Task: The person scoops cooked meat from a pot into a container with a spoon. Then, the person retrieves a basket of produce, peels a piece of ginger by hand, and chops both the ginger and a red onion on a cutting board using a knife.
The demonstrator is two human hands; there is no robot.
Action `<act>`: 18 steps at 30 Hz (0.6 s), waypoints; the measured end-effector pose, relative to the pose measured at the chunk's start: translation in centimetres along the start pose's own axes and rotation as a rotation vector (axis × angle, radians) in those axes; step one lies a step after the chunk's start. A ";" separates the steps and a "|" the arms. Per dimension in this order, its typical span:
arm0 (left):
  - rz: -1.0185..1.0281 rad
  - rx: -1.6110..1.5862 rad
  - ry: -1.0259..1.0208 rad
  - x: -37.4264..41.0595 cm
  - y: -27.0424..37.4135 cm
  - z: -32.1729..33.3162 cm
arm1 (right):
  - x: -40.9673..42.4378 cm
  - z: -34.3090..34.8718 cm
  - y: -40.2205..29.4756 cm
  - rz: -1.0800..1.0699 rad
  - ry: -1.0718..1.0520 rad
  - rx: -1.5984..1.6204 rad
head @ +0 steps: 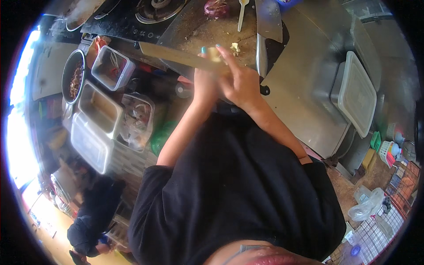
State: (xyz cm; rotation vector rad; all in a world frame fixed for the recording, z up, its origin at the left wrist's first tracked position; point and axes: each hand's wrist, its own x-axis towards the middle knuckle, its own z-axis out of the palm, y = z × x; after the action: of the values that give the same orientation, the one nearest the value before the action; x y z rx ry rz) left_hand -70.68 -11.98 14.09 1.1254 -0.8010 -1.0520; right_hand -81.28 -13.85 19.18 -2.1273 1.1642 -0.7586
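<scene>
A large knife with a pale, wide blade [175, 56] slants across the front of a worn chopping board [195, 33]. Its black handle end shows past my right hand [243, 82], which is closed round the handle with the index finger stretched forward. Blurred, my left hand [207, 78] is at the blade, one teal-nailed fingertip beyond it. Pale yellowish food [215, 54] lies between the fingertips; whether the left hand grips it is unclear. Small pale pieces [235, 48], a red onion [216, 9], a whitish plastic spoon [242, 15] and a metal-handled cleaver [269, 23] rest on the board.
A gas stove [132, 31] stands at upper left, with a steaming pan beyond. Left are a bowl of shredded food [75, 78], plastic tubs [112, 68] and a metal container [101, 106]. A steel counter [298, 89] and lidded container [357, 94] are right. Another person [99, 208] bends at lower left.
</scene>
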 end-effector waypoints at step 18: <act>0.045 0.329 0.098 -0.3 -0.5 -0.2 | 0.9 -1.1 1.4 -0.013 -0.140 0.300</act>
State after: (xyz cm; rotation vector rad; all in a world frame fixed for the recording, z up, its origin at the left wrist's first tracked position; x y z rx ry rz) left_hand -70.71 -11.65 13.56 1.4189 -0.9385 -0.8383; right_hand -82.37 -15.48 19.05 -1.9056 0.9023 -0.7275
